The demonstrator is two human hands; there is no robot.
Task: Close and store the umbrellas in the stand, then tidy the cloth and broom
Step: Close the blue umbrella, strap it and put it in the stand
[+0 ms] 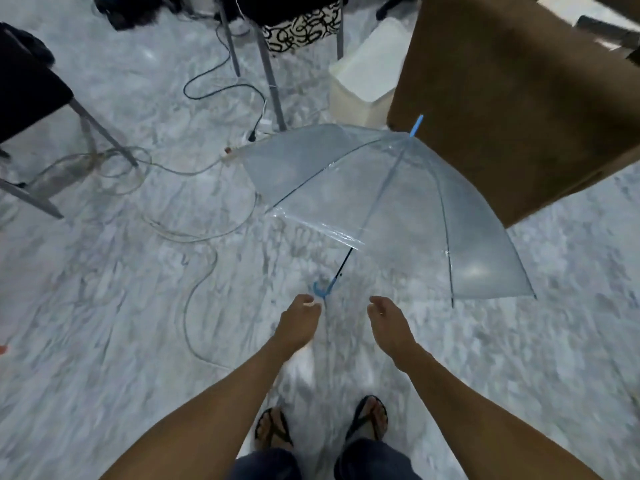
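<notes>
Open clear umbrella (pixel 398 209) lies tilted on the marble floor (pixel 104 323), canopy edge down, blue tip (pixel 416 125) pointing up toward a brown box (pixel 519 98). Dark shaft (pixel 344 263) runs down to a blue hooked handle (pixel 322 288) nearest the person.

Left hand (pixel 299 323): fingers loosely curled, grip released, holding nothing; fingertips just beside the hook, contact not certain. Right hand (pixel 389 325): also empty, fingers half curled, a little apart from the handle.

Handling, as judged: the umbrella looks light, thin plastic film on slim ribs. The film is soft, likely slick, and creases or tears if pinched; the ribs bend easily. Neither is a place to hold. The stiff parts are the handle and the shaft. Best hold seems one hand around the hook, the other on the shaft up under the canopy to slide the runner down.

Watch: loose cables (pixel 194 299) lie on the floor to the left; the canopy edge could snag there or on the box when lifted.

No stand, cloth or broom in sight.
</notes>
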